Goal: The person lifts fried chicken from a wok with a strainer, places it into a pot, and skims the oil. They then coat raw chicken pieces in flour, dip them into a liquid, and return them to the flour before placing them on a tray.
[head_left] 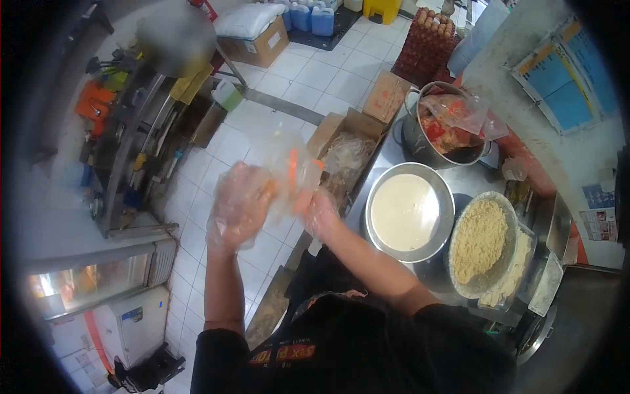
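Note:
A clear plastic bag (293, 172) with orange print is held up in front of me, blurred by motion. My left hand (240, 202), in a thin clear plastic glove, has its fingers curled at the bag's left side. My right hand (317, 211), also in clear plastic, grips the bag's lower right side. Right of my hands, on a metal table, a round metal pan (407, 209) holds pale, smooth batter. Beside it stands a metal bowl (482, 244) of yellowish crumbly coating.
A big pot (438, 125) of red-orange marinated pieces, partly under plastic, stands at the table's far end. Open cardboard boxes (354, 134) sit on the floor beside the table. Stacked egg trays (426, 49) are farther back. Metal shelving (141, 125) lines the left.

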Tool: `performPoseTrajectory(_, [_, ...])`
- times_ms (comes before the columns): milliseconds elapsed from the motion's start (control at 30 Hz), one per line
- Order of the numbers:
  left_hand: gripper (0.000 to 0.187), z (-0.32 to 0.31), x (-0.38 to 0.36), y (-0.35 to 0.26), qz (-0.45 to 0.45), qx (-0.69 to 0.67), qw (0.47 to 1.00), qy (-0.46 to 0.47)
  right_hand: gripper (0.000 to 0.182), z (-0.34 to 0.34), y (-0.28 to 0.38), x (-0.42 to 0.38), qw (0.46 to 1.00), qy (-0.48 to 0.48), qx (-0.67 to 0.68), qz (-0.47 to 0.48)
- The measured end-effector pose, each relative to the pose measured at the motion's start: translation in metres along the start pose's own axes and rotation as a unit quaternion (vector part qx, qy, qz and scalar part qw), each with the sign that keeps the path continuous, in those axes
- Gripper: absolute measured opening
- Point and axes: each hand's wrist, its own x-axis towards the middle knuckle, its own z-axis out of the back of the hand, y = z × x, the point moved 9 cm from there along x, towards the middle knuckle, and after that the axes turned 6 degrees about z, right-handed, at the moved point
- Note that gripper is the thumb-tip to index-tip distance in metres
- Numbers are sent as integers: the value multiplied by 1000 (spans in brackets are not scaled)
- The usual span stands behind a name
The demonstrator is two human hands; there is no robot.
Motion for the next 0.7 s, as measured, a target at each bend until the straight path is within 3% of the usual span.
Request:
performPoseTrajectory(67, [19,-6,41,8,89,168,981,49,25,-8,7,23,999,-2,33,20])
performPoseTrajectory(133, [16,-4,61,18,89,134,987,0,29,7,35,49,987,-77,-5,139])
performPoseTrajectory(167, [14,1,68,21,89,100,990,-49,29,10,39,66,987,-77,-1,139])
performPoseTrajectory(300, [16,-12,89,39,100,95,987,-77,33,89,64,181,962,-72,83,250])
performPoseTrajectory(367, [19,-33,87,91,203,-124,967,-89,34,88,88,199,942,-51,133,303])
performPoseTrajectory(400, [19,-38,94,91,200,-119,969,-83,34,84,95,187,943,-113,160,268])
performPoseTrajectory(433, [21,-49,94,104,275,-209,935,-86,34,81,95,174,939,-176,184,232])
performPoseTrajectory(467, [22,-61,90,116,348,-296,885,-85,34,72,96,168,937,-178,190,233])
performPoseTrajectory(500, [22,-66,93,119,345,-297,887,-79,37,65,102,161,926,-183,201,261])
performPoseTrajectory(567, [24,-90,93,134,352,-414,836,-71,40,55,112,149,912,-186,213,298])
performPoseTrajectory(600, [24,-97,95,133,346,-419,837,-64,41,50,104,146,942,-200,119,244])
performPoseTrajectory(633, [25,-107,94,133,354,-474,803,-66,42,42,96,133,959,-213,23,187])
performPoseTrajectory(667, [26,-118,92,133,360,-528,766,-68,45,23,99,118,971,-127,15,202])
performPoseTrajectory(700, [26,-127,91,135,354,-534,765,-60,48,-12,106,84,975,-39,6,218])
